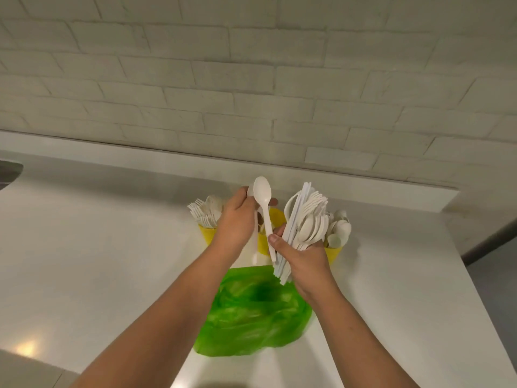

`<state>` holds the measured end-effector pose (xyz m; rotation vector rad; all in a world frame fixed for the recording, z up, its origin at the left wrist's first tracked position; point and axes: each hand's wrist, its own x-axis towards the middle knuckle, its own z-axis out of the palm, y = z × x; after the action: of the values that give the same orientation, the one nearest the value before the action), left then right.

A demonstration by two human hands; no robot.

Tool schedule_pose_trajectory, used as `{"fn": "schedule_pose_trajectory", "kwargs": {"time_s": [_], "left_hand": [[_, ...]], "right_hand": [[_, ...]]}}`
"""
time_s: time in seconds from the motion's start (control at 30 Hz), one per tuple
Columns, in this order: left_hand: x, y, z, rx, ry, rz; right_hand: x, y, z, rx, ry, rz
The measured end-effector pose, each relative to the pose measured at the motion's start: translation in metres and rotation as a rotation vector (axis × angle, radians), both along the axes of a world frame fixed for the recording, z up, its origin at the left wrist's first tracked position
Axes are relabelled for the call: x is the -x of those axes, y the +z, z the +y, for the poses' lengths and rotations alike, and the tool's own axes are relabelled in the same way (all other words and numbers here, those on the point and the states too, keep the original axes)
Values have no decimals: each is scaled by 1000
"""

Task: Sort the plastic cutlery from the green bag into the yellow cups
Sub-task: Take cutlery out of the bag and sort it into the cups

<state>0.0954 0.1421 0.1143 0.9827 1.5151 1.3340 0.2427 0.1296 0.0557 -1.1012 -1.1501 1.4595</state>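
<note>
A crumpled green bag [251,312] lies on the white counter in front of me. Behind it stand three yellow cups: the left cup [207,235] holds forks, the middle cup [277,217] is mostly hidden by my hands, and the right cup [333,252] holds spoons. My right hand [305,257] grips a bundle of white cutlery [306,219] made of spoons, forks and knives. Its thumb pins one upright spoon [263,193] that sticks out to the left. My left hand [237,219] is over the middle cup, closed on a white piece [255,256] whose end hangs down.
The white counter [98,247] runs back to a white brick wall [251,93]. A dark metal edge [8,169] shows at far left. The counter ends at the right, with grey floor [498,275] beyond.
</note>
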Motion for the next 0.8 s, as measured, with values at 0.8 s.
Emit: {"fn": "schedule_pose_trajectory", "kwargs": {"time_s": [0.8], "left_hand": [[-79,8,49,-268,-92,136]], "right_hand": [[-140,6,21,-37,-295,-192]]}}
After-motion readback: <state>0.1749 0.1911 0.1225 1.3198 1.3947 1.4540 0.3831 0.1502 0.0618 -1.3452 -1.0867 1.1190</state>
